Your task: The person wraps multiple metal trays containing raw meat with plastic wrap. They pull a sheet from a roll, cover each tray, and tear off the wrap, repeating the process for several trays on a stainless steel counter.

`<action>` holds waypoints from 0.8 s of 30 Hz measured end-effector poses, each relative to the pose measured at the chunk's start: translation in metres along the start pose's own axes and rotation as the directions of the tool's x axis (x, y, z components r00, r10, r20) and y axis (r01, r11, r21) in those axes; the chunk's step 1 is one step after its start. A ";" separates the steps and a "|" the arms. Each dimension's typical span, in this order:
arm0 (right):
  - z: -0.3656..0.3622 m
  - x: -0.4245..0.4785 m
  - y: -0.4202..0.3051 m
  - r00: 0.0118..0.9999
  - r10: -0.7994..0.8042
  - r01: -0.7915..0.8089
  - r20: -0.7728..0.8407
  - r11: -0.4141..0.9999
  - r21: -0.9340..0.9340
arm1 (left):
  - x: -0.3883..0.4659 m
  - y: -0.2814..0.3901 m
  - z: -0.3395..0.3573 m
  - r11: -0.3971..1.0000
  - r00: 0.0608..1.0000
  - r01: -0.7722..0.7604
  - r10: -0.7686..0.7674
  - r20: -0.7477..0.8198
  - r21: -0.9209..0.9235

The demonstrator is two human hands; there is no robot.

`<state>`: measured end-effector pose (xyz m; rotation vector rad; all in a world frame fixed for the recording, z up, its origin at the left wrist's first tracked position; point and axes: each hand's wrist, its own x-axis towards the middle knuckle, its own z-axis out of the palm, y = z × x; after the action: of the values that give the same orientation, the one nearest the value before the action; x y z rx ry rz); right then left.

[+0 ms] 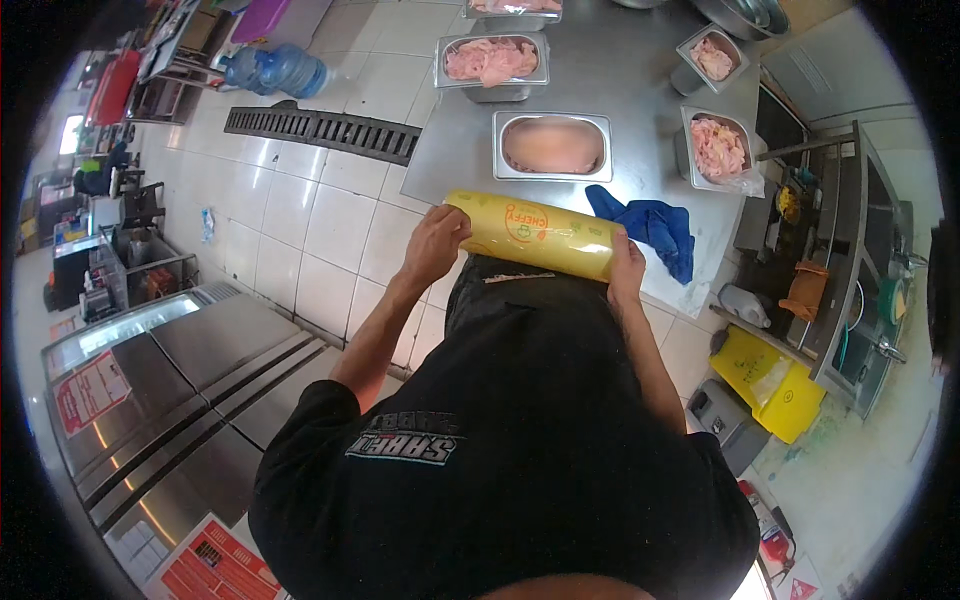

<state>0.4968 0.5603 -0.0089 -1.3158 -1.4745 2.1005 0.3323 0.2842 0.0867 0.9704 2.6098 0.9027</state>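
Note:
A yellow roll of plastic film (540, 232) is held level in front of my body, just off the near edge of the steel table. My left hand (441, 238) grips its left end, and my right hand (627, 266) has the right end. Beyond the roll, a rectangular steel pan (498, 171) sits on the table; its pinkish content (553, 146) looks blurred. A crumpled blue cloth (660, 234) lies to the right of that pan, close to my right hand.
Steel pans of raw pale-pink meat (491, 61) stand at the table's far left and others (718, 150) along its right side. A dish rack or sink unit (832, 262) is at right, above a yellow bin (772, 382). Steel refrigerators (187, 367) stand at left; a drain grate (322, 133) crosses the tiled floor.

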 end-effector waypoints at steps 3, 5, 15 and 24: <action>-0.003 -0.001 -0.009 0.998 0.066 -0.066 -0.002 0.991 -0.116 | -0.004 -0.005 -0.003 0.979 0.996 -0.043 0.058 0.067 -0.199; -0.005 0.002 -0.028 0.999 0.033 -0.024 0.009 0.867 -0.497 | -0.009 -0.008 -0.002 0.935 0.986 0.107 -0.056 0.157 -0.337; 0.076 -0.003 -0.075 0.457 -0.258 0.866 0.852 0.348 -0.359 | 0.006 -0.004 0.005 0.714 0.976 0.195 -0.076 0.202 -0.673; 0.078 0.011 -0.067 0.476 -0.179 0.852 0.861 0.336 -0.402 | 0.014 -0.024 -0.002 0.461 0.990 0.140 -0.036 0.139 -0.876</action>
<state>0.4118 0.5495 0.0480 0.1880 -2.9283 1.3504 0.3082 0.2782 0.0736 0.5132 1.6008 1.8312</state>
